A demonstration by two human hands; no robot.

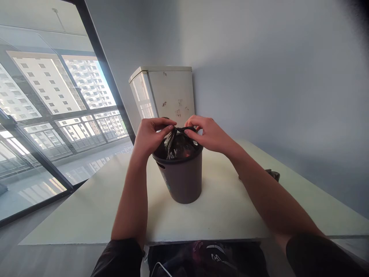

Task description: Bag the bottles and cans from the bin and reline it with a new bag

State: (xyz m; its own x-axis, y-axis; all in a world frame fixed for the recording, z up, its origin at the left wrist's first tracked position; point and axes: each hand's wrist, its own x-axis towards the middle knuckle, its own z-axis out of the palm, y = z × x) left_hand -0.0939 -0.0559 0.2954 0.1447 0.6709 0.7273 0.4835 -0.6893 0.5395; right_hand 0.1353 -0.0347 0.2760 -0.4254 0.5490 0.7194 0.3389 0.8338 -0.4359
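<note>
A dark grey trash can (pixel 186 181) stands upright on the pale table, with a black garbage bag (pixel 180 147) inside it. The bag's top is gathered and twisted just above the rim. My left hand (pixel 151 134) pinches one side of the gathered plastic between thumb and fingers. From the other side, my right hand (pixel 206 132) grips a strand of the same bag, its fingers closed. Both hands are over the can's rim, close together. What fills the bag is hidden.
The pale table (pixel 225 215) reaches to the wall on the right. A black plastic bundle (pixel 272 175) lies behind my right forearm. A white refrigerator (pixel 173 92) stands beyond the table. Glass doors (pixel 57 96) are on the left.
</note>
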